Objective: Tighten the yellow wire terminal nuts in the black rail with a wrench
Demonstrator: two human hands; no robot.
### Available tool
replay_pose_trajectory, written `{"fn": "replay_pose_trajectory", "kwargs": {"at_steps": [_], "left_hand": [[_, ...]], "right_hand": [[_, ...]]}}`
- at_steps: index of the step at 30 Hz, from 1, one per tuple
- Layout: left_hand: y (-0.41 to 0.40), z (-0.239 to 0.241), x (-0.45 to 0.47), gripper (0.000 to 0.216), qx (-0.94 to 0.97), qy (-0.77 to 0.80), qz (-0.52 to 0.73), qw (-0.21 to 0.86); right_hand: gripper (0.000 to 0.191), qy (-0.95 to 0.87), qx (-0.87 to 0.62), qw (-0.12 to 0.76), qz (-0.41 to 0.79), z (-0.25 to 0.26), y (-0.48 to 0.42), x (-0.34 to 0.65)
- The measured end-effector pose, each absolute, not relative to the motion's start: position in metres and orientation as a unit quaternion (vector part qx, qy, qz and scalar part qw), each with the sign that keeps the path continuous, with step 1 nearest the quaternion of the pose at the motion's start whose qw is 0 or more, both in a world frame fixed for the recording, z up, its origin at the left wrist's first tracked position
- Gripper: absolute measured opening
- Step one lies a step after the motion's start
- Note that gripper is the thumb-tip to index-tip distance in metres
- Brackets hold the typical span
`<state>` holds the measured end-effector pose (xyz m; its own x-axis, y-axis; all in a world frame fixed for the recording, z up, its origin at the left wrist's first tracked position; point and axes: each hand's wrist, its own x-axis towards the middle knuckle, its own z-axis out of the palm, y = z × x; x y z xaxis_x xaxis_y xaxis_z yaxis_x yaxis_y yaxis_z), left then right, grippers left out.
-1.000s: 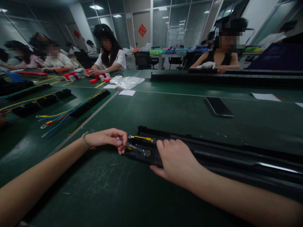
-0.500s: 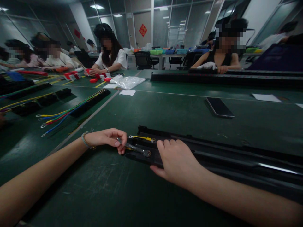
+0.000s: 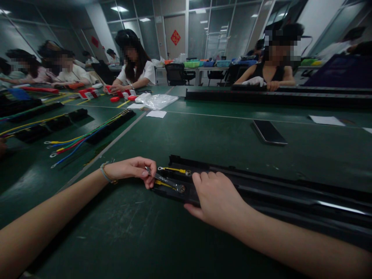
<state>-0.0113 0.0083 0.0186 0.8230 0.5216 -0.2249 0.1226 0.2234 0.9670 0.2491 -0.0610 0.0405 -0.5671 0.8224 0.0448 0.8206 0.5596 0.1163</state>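
Note:
My left hand (image 3: 142, 170) is closed on the handle end of a metal wrench (image 3: 164, 180). The wrench's other end sits around a nut (image 3: 181, 188) inside a long black channel-shaped housing (image 3: 261, 186). My right hand (image 3: 216, 195) grips that housing across its width, fingers over the far part and thumb at the near side. A short yellow wire with a ring terminal (image 3: 174, 169) runs to a second bolt (image 3: 188, 173) in the housing. Another yellow wire (image 3: 164, 183) lies beneath the wrench, partly hidden by it.
A phone (image 3: 269, 131) lies beyond the housing. Black pieces with coloured ring-ended wires (image 3: 74, 141) rest at left. A clear plastic bag (image 3: 161, 101) and paper slips (image 3: 156, 114) lie farther back. Co-workers (image 3: 135, 66) sit across the green table (image 3: 116, 232).
The wrench's handle end has swung slightly away from me with my left hand, showing more of the lower yellow wire. My right hand stays in place on the housing.

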Motion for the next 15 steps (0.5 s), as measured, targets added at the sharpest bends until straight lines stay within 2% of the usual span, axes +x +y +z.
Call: {"fn": "replay_pose_trajectory", "kwargs": {"at_steps": [15], "left_hand": [[0.0094,0.0253,-0.0132,0.024,0.653,0.237,0.074,0.715]], "right_hand": [[0.046,0.883,0.466,0.000,0.065,0.0388,-0.0602,0.2489]]}}
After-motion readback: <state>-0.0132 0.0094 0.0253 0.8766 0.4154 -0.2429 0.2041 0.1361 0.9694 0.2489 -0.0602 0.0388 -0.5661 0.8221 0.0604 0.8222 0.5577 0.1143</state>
